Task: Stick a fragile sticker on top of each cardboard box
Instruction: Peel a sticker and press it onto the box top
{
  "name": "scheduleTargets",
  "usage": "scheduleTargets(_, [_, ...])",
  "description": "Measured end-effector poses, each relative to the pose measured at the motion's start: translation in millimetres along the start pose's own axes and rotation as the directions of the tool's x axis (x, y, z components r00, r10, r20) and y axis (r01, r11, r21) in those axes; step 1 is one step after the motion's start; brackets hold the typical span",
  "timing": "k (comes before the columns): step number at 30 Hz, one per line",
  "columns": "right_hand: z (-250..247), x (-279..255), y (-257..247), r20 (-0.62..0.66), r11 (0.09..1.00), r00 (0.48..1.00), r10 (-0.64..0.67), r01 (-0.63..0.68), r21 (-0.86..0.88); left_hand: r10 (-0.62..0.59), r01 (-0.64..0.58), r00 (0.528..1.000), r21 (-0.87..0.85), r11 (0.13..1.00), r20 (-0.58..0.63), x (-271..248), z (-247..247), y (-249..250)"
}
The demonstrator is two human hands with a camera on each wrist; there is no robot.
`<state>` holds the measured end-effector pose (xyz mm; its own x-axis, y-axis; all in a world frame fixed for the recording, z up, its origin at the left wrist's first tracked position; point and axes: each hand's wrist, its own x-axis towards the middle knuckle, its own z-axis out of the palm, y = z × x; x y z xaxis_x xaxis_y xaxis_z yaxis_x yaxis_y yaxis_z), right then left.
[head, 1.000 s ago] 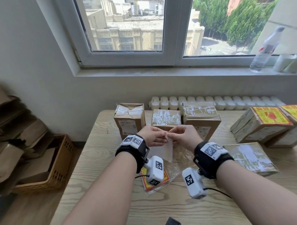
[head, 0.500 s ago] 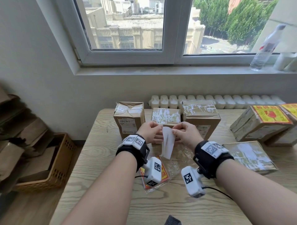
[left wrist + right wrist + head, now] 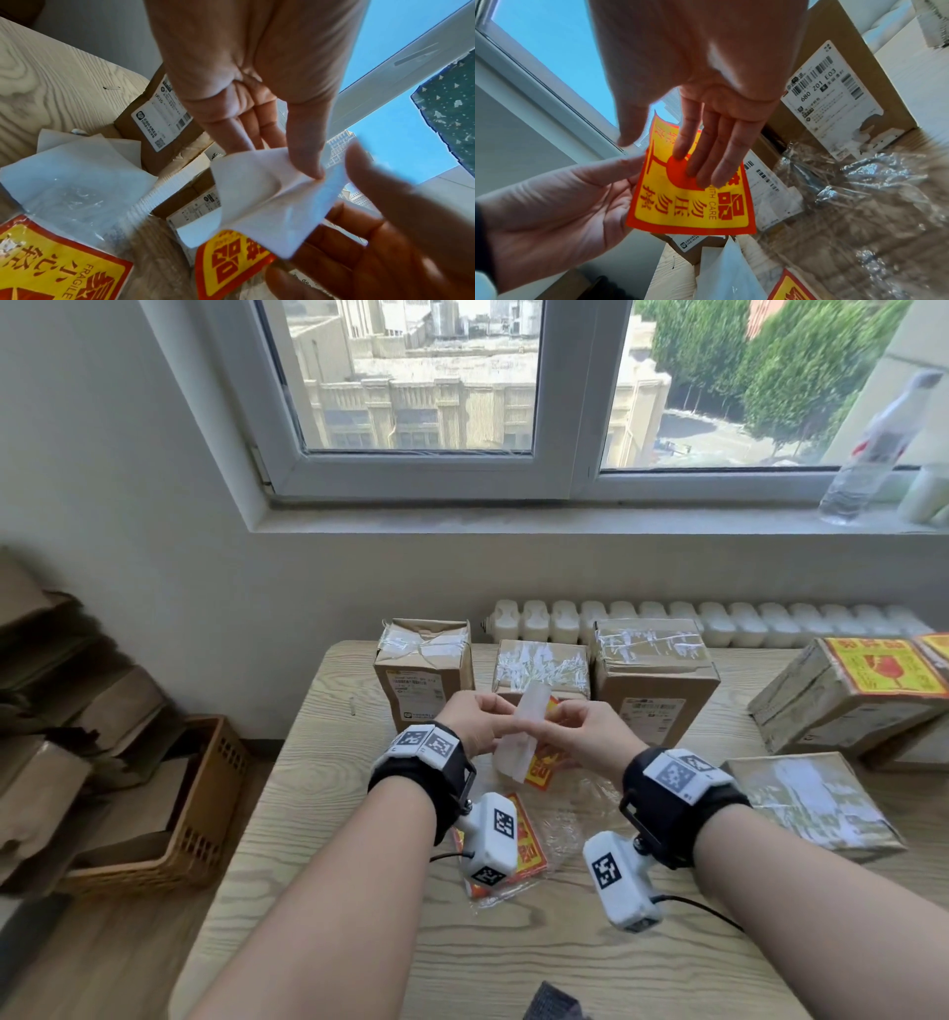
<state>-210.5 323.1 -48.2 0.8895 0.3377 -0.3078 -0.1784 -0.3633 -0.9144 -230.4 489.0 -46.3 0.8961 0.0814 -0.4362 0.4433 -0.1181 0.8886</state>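
In front of the three taped cardboard boxes (image 3: 423, 670) (image 3: 542, 667) (image 3: 652, 675), both hands hold one fragile sticker (image 3: 690, 205), yellow with a red border. My left hand (image 3: 500, 719) pinches its white backing paper (image 3: 270, 199), which curls away from the sticker (image 3: 231, 259). My right hand (image 3: 557, 713) pinches the sticker, with three fingers (image 3: 706, 162) laid flat on its printed face. Under my wrists, a clear plastic bag with more stickers (image 3: 526, 845) lies on the table (image 3: 318, 814).
At the right stand two boxes with stickers on top (image 3: 847, 695) and a flat taped box (image 3: 816, 809). Loose backing sheets (image 3: 72, 162) lie on the table. A basket of cardboard (image 3: 169, 814) sits on the floor at the left. A bottle (image 3: 873, 444) stands on the sill.
The white backing has peeled further off the sticker, and the yellow and red face now shows beneath it. Both hands stay close together before the middle box.
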Motion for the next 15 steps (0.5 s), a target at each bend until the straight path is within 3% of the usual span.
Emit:
scheduleTargets(4, [3, 6, 5, -0.015, 0.997, 1.000, -0.017, 0.016, -0.072, -0.017, 0.016, 1.000, -0.035, 0.999, -0.018, 0, -6, -4])
scheduleTargets(7, [5, 8, 6, -0.044, 0.997, 0.999, -0.004, 0.000, -0.074, -0.051, 0.052, 0.992, 0.000, 0.999, -0.114, 1, -23, -11])
scheduleTargets(15, [7, 19, 15, -0.074, 0.987, 0.997, 0.005, -0.016, -0.158, -0.172, 0.211, 0.911, 0.065, 0.975, -0.374, 10, -85, -43])
